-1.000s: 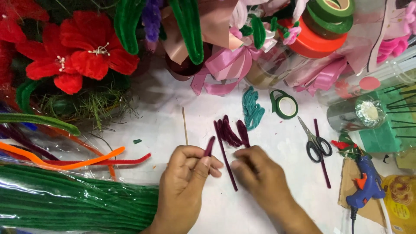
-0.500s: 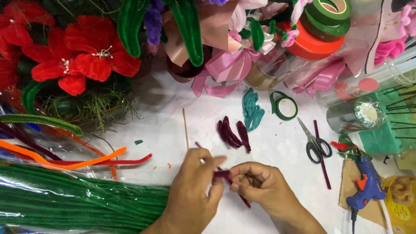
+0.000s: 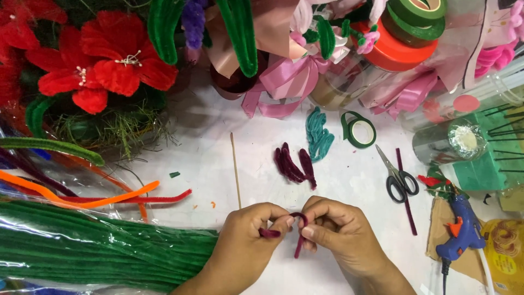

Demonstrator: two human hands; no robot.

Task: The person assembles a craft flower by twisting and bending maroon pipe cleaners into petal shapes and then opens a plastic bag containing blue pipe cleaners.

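Observation:
My left hand (image 3: 243, 240) and my right hand (image 3: 338, 232) meet low in the middle of the head view. Both pinch one dark maroon pipe cleaner (image 3: 297, 235), bent into a loop between the fingertips, with one end hanging down. Just beyond the hands lie several folded maroon pipe cleaner pieces (image 3: 293, 164) on the white table (image 3: 218, 142). A thin wooden skewer (image 3: 235, 169) lies left of them, reaching down to my left hand.
A bundle of green pipe cleaners (image 3: 93, 246) in clear wrap lies at left, with orange and red ones above. Teal folded pieces (image 3: 318, 134), a green tape roll (image 3: 359, 130), scissors (image 3: 397, 175), a blue glue gun (image 3: 461, 229) and red flowers (image 3: 93, 65) surround the work spot.
The straight maroon pipe cleaner was lifted off the table, drawn toward me, and bent into a loop between both hands. The hands have moved closer together.

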